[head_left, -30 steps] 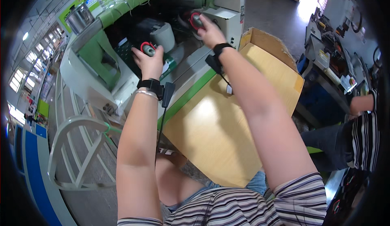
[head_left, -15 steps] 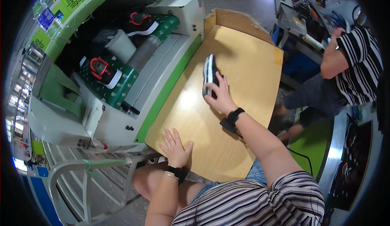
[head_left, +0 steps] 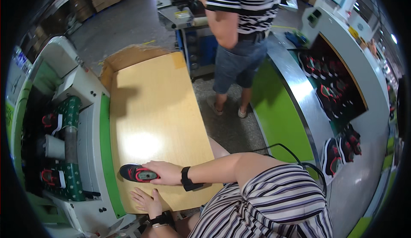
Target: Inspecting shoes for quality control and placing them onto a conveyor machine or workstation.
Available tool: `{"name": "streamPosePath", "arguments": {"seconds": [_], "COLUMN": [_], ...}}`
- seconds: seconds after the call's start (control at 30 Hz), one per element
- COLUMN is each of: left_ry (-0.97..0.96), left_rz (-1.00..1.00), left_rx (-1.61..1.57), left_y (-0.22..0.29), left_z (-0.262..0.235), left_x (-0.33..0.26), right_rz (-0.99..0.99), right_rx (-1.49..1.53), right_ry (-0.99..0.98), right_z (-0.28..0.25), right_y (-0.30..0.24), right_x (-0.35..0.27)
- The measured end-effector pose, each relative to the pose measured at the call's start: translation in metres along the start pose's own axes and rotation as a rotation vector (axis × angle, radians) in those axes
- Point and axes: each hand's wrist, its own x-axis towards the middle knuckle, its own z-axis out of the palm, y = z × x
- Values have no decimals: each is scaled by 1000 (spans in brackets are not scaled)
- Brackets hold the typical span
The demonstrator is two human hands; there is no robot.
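A dark sneaker with red trim (head_left: 129, 172) stands on its sole on the light wooden tabletop (head_left: 158, 92), near its left edge. Its toe points left, and the collar opening faces up. My right hand (head_left: 165, 172) closes on the sneaker's heel end; some fingertips are hidden against the shoe. Just nearer to me, my left hand (head_left: 148, 202) rests on the tabletop with its fingers spread and holds nothing. A dark band circles each wrist.
At left, a machine holds two sneakers (head_left: 52, 178) beside green dotted pads (head_left: 73, 181). Cardboard (head_left: 137, 55) edges the table's far end. A co-worker (head_left: 239, 37) stands ahead. To the right, a green belt (head_left: 280, 109) runs beside a machine opening with several sneakers (head_left: 332, 154).
The view has swung right. My right hand has brought the sneaker nearer to me and to my left hand, and the shoe now stands upright. My left hand stays spread on the tabletop.
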Motion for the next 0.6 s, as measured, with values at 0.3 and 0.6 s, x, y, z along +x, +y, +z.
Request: {"name": "streamPosePath", "arguments": {"seconds": [0.3, 0.6], "left_ry": [11, -17], "left_rz": [-20, -60], "left_rx": [5, 132], "left_y": [-3, 2], "left_z": [-3, -2], "left_x": [0, 5], "right_rz": [3, 57], "right_rx": [-327, -315], "right_ry": [-4, 31], "right_z": [4, 16], "right_y": [-11, 0], "right_x": [-15, -27]}}
